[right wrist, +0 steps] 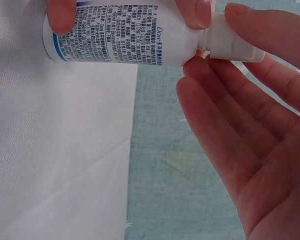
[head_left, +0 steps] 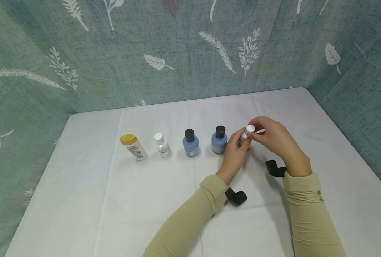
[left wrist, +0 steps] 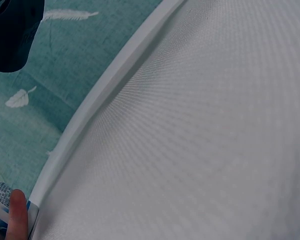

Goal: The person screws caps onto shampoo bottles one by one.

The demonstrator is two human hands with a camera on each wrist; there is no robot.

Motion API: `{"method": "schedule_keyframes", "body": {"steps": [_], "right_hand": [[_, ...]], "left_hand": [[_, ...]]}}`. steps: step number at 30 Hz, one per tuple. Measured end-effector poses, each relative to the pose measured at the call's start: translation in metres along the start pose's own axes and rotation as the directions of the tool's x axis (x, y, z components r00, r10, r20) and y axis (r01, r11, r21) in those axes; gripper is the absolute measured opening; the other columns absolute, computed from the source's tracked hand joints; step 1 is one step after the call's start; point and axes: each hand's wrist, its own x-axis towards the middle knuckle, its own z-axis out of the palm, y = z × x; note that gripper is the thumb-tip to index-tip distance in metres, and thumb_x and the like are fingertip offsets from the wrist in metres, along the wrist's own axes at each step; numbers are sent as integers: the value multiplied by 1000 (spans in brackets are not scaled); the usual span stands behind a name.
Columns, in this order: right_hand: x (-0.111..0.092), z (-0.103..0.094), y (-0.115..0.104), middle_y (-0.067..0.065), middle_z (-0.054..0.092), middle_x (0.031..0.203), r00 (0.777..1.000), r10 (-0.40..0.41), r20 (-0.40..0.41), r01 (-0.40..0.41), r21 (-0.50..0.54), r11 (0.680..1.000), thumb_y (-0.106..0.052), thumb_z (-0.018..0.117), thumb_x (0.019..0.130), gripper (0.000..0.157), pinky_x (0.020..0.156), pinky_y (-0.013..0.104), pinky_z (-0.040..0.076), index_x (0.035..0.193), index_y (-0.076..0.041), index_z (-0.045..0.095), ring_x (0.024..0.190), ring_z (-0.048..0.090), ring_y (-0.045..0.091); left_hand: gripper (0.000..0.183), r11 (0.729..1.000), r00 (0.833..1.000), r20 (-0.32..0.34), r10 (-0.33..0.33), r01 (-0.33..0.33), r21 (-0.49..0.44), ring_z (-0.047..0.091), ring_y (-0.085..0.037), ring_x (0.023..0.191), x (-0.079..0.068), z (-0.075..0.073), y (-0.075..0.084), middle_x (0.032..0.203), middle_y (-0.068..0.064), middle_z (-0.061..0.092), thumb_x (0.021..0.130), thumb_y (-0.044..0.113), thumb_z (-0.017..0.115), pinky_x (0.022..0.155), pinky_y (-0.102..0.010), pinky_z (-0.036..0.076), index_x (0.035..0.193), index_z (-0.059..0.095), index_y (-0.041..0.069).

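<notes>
A small white Dove bottle point(right wrist: 122, 37) with printed label text stands on the table at the right end of a row of bottles. My left hand point(head_left: 234, 153) grips its body from the left, a thumb and a finger showing against it in the right wrist view. The thumb and fingers of my right hand point(head_left: 275, 137) pinch the white cap point(head_left: 250, 128) at the top. In the right wrist view, the cap point(right wrist: 231, 37) sits on the bottle's neck. Only a fingertip point(left wrist: 18, 212) and a sliver of the bottle appear in the left wrist view.
Left of my hands stand two blue bottles with black caps, one close by point(head_left: 219, 143) and one farther off point(head_left: 190, 145). Beyond them are a white bottle point(head_left: 163, 148) and a white bottle with a yellow cap point(head_left: 137, 150). A white cloth point(head_left: 151, 200) covers the table.
</notes>
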Motion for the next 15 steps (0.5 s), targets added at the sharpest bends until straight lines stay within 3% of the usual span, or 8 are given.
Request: {"method": "schedule_keyframes", "body": {"steps": [8,15], "right_hand": [[0,0,-1,6,59,99,1000,-3,-1,3,0,1000,-11,65,81,22,77,42,45,101,-9,58,94,56,23],[1,1,2,5,59,99,997,-69,-22,68,-27,997,-5,65,79,24,78,39,46,102,-8,59,91,56,21]], "left_hand": [[35,1000,1000,-4,-11,11,-6,55,-9,81,0,0,0,110,-1,51,89,11,52,68,-21,50,124,52,12],[35,999,1000,2,-16,16,-29,56,-12,83,0,0,0,112,-4,51,89,10,52,69,-21,50,125,51,11]]}}
